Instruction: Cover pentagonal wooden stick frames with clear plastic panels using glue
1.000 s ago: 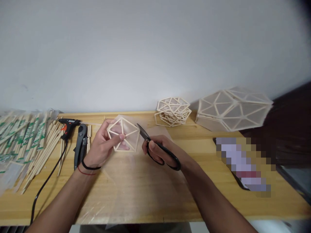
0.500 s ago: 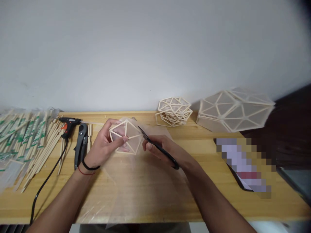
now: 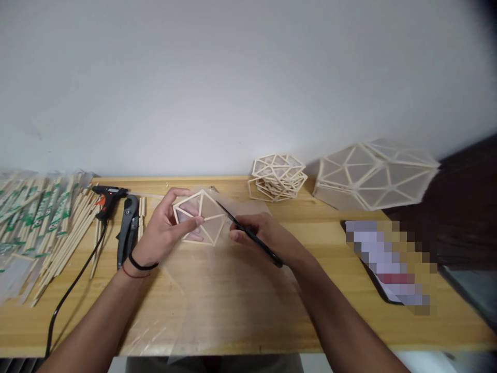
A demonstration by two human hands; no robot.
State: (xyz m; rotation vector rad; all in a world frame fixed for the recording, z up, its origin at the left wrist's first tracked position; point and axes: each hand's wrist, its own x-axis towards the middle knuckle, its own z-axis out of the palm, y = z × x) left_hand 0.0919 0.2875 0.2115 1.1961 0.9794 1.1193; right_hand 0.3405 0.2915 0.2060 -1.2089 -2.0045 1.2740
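My left hand (image 3: 165,225) pinches a pentagon frame of wooden sticks (image 3: 207,219), thumb over its centre where the spokes meet. Behind the frame lies a translucent sheet (image 3: 240,295), which spreads down across the table toward me. My right hand (image 3: 258,235) is closed round black-handled scissors (image 3: 248,231). Their blades lie along the frame's upper right edge, over the sheet; the fingers in the handles are partly hidden.
Left are wrapped chopsticks (image 3: 46,207), loose sticks (image 3: 72,243), a glue gun (image 3: 108,199) with its cord, and a grey-black cutter (image 3: 128,228). Stacked stick frames (image 3: 277,178) and a covered polyhedron (image 3: 373,176) stand by the wall. At right lies a blurred-out phone-like device (image 3: 382,267).
The scissor blades have come closer together and now lie against the frame's upper right side. The left hand and frame have hardly moved.
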